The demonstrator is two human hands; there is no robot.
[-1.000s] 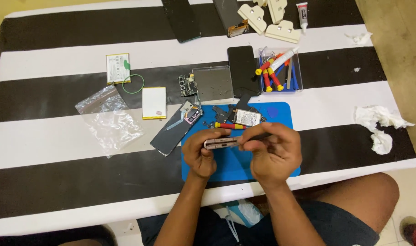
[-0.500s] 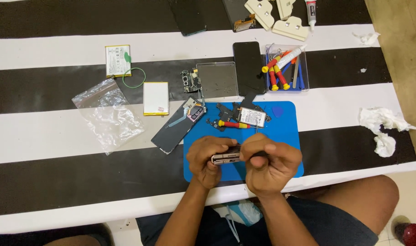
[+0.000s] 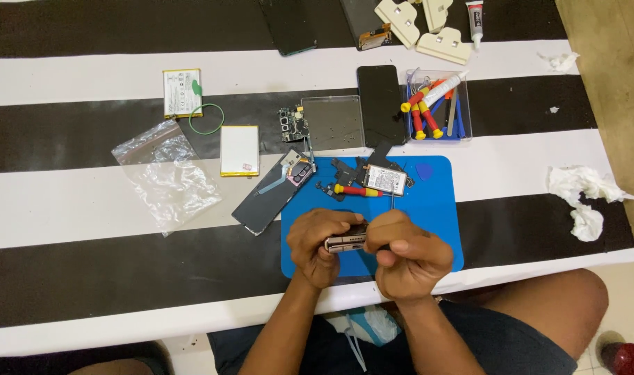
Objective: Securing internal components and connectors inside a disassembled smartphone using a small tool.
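Observation:
Both my hands hold a small folded phone body (image 3: 346, 241) edge-on over the blue work mat (image 3: 435, 208). My left hand (image 3: 318, 243) wraps its left end. My right hand (image 3: 407, 253) covers its right end, fingers curled over it. Most of the device is hidden by my fingers. On the mat behind my hands lie a red and yellow screwdriver (image 3: 358, 190), a small silver battery-like part (image 3: 385, 179) and dark loose parts. A dark phone back panel (image 3: 272, 194) lies at the mat's left edge.
A striped black and white table (image 3: 87, 208) carries a clear plastic bag (image 3: 165, 173), two flat batteries (image 3: 239, 150), a circuit board (image 3: 289, 125), a grey metal plate (image 3: 332, 123), a black phone (image 3: 381, 104), a tool tray (image 3: 435, 107), beige clamps (image 3: 428, 31) and crumpled tissue (image 3: 584, 198).
My hands have drawn closer to me with the phone body, and my right hand has closed further over it. The view has shifted slightly.

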